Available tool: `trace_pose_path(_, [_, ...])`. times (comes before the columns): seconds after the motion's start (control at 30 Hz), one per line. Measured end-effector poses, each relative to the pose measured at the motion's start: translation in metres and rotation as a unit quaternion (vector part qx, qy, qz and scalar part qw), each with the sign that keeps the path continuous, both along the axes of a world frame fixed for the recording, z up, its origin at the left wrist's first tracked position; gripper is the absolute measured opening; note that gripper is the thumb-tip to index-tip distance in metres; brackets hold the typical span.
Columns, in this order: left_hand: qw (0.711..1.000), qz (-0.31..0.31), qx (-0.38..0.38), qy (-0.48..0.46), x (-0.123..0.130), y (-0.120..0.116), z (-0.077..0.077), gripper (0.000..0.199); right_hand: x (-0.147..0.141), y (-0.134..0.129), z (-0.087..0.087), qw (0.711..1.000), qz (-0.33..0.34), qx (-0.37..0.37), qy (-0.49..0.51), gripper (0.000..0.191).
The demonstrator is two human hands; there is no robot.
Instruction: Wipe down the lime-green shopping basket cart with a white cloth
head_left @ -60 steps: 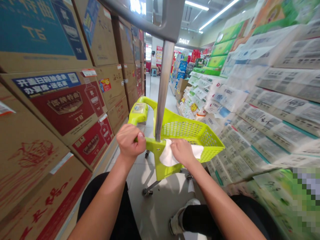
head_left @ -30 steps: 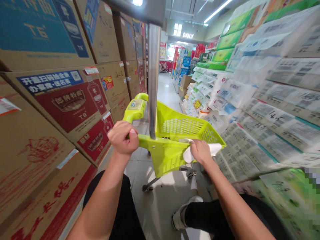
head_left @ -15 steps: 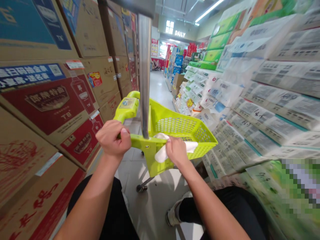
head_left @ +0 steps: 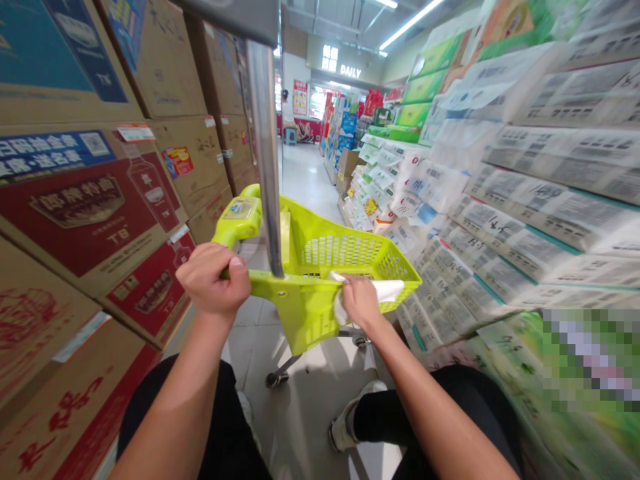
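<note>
A lime-green shopping cart [head_left: 310, 320] with a perforated plastic basket stands between my knees, its wheels on the floor. My left hand [head_left: 214, 277] is closed around the left part of its handle, thumb on top. In my right hand [head_left: 360, 300] is a white cloth [head_left: 387, 292], pinched over the cart's rim on the right; part of it hangs down the outside and part trails along the basket edge. A metal pole [head_left: 265, 153] rises from the cart near the handle, with a dark panel [head_left: 240, 17] at its top.
Stacked cardboard cartons [head_left: 100, 200] wall the left side. Packs of paper tissue [head_left: 525, 193] are piled high on the right, close to my arm. A tiled aisle floor [head_left: 305, 167] runs ahead to a person [head_left: 287, 110] beside a blue stool [head_left: 291, 136].
My right hand has moved the cloth rightward along the cart's rim. My left hand keeps its hold on the handle. The view has shifted slightly to the right.
</note>
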State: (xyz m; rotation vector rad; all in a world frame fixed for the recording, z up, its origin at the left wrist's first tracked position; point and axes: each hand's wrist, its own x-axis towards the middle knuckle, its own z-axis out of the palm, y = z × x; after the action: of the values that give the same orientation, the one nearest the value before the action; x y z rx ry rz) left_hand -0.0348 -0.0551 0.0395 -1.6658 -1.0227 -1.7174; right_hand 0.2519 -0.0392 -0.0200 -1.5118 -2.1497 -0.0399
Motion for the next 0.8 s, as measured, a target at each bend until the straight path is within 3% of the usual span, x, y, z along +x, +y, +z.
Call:
trace_pose_path(0.1, [1.0,-0.021,0.008,-0.009,-0.004,0.006,-0.001,0.026,-0.053,-0.014,0.015,0.995,0.081,0.027,0.042,0.041])
trace_pose_path(0.2, [0.999,-0.046,0.019,-0.005,-0.015,0.011,-0.002,0.03,-0.064,-0.02,0.019,0.995,0.096,0.031,0.024,0.036])
trace_pose_path(0.3, [0.999,-0.051,0.0,0.008,-0.026,0.014,-0.004,0.037,-0.03,-0.017,0.007,0.997,0.069,0.031,-0.016,0.033])
trace_pose_path(0.4, [0.998,-0.037,-0.043,0.006,-0.03,0.015,-0.003,0.044,0.028,-0.009,-0.011,0.998,0.026,0.03,-0.049,0.036])
trace_pose_path(0.57, [0.998,-0.043,-0.05,-0.011,-0.02,0.013,-0.003,0.044,0.109,0.001,-0.027,0.996,-0.016,0.027,-0.078,0.044])
trace_pose_path(0.67, [0.998,-0.038,-0.047,-0.02,-0.006,0.012,-0.003,0.038,0.117,0.005,-0.027,0.998,-0.03,0.013,-0.054,0.046])
trace_pose_path(0.8, [0.998,-0.041,-0.023,-0.028,0.015,0.012,-0.002,0.029,0.065,0.003,-0.017,1.0,-0.002,0.015,0.004,0.047])
